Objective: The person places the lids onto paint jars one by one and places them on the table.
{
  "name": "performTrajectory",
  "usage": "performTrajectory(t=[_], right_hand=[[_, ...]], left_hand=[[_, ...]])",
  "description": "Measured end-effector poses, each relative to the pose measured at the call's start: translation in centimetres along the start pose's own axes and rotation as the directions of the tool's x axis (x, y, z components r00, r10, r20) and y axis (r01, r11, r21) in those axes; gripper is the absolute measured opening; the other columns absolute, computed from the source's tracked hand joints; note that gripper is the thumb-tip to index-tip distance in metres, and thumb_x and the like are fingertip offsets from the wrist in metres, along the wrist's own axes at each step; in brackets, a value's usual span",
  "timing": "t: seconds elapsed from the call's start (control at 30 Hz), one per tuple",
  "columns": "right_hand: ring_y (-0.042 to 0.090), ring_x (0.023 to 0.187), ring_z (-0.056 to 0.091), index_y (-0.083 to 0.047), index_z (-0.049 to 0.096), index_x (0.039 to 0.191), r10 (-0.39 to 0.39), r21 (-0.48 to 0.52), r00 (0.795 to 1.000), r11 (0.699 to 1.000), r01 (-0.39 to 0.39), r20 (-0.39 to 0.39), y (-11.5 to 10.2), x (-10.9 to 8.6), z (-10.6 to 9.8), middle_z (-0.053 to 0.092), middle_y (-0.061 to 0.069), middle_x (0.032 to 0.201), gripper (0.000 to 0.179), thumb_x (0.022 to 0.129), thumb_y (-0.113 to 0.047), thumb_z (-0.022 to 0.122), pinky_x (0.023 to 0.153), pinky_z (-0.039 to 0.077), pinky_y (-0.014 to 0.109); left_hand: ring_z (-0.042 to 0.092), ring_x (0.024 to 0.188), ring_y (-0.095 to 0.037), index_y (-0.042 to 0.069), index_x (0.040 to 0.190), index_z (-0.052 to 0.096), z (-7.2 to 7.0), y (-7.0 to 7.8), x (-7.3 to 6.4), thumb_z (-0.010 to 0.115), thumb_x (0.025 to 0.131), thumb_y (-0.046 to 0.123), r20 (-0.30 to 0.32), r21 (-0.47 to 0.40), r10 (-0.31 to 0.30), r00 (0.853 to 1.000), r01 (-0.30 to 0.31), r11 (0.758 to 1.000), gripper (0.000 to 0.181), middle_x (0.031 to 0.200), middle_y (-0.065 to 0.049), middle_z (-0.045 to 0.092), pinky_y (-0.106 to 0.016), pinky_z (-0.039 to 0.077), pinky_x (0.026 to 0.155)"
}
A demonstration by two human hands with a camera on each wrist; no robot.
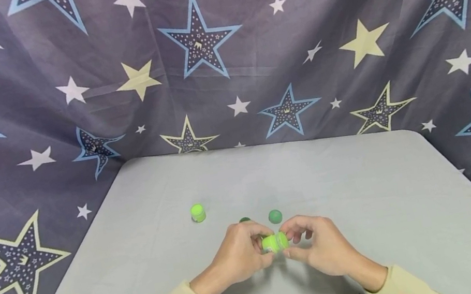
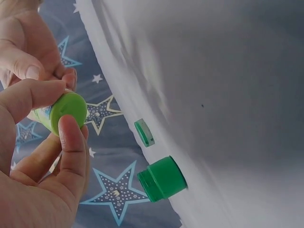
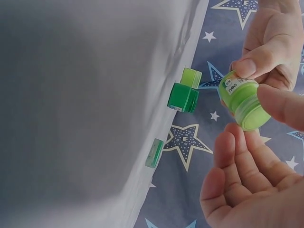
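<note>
Near the front middle of the table, my left hand [image 1: 241,252] pinches a small light green jar [image 3: 233,91] between thumb and fingers. Its label shows in the right wrist view, and the jar lies tilted on its side in the air. My right hand [image 1: 320,242] has thumb and fingertips on opposite edges of the jar's light green lid [image 3: 253,116]. The lid sits at the jar's mouth. Just beyond the hands lies a dark green lid [image 1: 275,216]. A dark green jar [image 2: 164,179], uncapped, stands beside it, mostly hidden behind my left hand in the head view.
A second light green jar [image 1: 198,213] stands farther left on the pale grey tabletop [image 1: 341,181]. A dark curtain [image 1: 248,60] with printed stars hangs behind the table and along both sides.
</note>
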State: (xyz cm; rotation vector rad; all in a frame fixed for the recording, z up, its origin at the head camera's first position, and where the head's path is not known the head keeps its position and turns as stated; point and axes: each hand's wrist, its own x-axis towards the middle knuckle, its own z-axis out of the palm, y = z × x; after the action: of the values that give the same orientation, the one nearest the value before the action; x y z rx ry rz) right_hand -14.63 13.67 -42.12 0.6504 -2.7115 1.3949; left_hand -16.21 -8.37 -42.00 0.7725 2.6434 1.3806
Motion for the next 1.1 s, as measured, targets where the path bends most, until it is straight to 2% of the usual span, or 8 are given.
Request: performTrajectory(t=[0.43,0.7,0.9,1.0,1.1], right_hand=[[0.011,0.083,0.063,-0.022,0.073,0.105,-0.01,0.009,1.0,1.0,0.009,0.011,0.11,-0.01,0.23,0.069,-0.013,0.088,0.031,0.079,-0.015,0.089,0.08,0.05,0.035],[0.016,0.083,0.065,-0.02,0.073,0.103,-0.026,0.023,0.999,0.999,0.025,0.024,0.39,0.08,0.43,0.07,-0.013,0.088,0.027,0.081,-0.018,0.088,0.079,0.05,0.037],[0.009,0.078,0.064,-0.021,0.074,0.098,-0.03,0.008,0.999,1.0,0.03,0.013,0.58,0.24,0.49,0.069,-0.014,0.083,0.019,0.083,-0.022,0.086,0.077,0.051,0.038],[0.008,0.075,0.062,-0.02,0.074,0.095,-0.025,0.003,1.0,1.0,0.025,0.007,0.59,0.31,0.52,0.067,-0.013,0.079,0.015,0.085,-0.025,0.084,0.071,0.052,0.034],[0.009,0.071,0.06,-0.019,0.074,0.092,-0.013,-0.004,1.0,1.0,0.013,0.004,0.55,0.37,0.52,0.065,-0.012,0.075,0.014,0.086,-0.029,0.083,0.06,0.05,0.026]], left_hand=[[0.062,0.072,-0.012,0.007,0.099,0.079,0.03,0.08,-0.05,0.087,0.071,-0.004,0.009,0.004,0.004,1.0,-0.005,1.0,0.031,0.087,0.005,0.066,-0.022,0.056,0.061],[0.061,0.072,-0.011,0.007,0.098,0.079,-0.01,0.15,-0.11,0.087,0.071,-0.005,0.014,-0.002,-0.002,1.0,0.002,1.0,0.031,0.087,0.005,0.066,-0.022,0.056,0.06],[0.061,0.071,-0.011,0.007,0.099,0.079,-0.01,0.09,-0.07,0.087,0.071,-0.004,0.007,0.011,0.008,1.0,-0.008,1.0,0.031,0.085,0.005,0.066,-0.022,0.055,0.059],[0.061,0.071,-0.011,0.006,0.1,0.079,-0.02,0.09,-0.03,0.087,0.071,-0.004,0.004,0.011,0.009,1.0,-0.009,1.0,0.031,0.085,0.006,0.066,-0.022,0.055,0.06],[0.061,0.072,-0.012,0.006,0.101,0.079,-0.04,0.08,0.0,0.086,0.071,-0.004,0.004,0.01,0.011,1.0,-0.011,1.0,0.032,0.085,0.006,0.065,-0.022,0.055,0.06]])
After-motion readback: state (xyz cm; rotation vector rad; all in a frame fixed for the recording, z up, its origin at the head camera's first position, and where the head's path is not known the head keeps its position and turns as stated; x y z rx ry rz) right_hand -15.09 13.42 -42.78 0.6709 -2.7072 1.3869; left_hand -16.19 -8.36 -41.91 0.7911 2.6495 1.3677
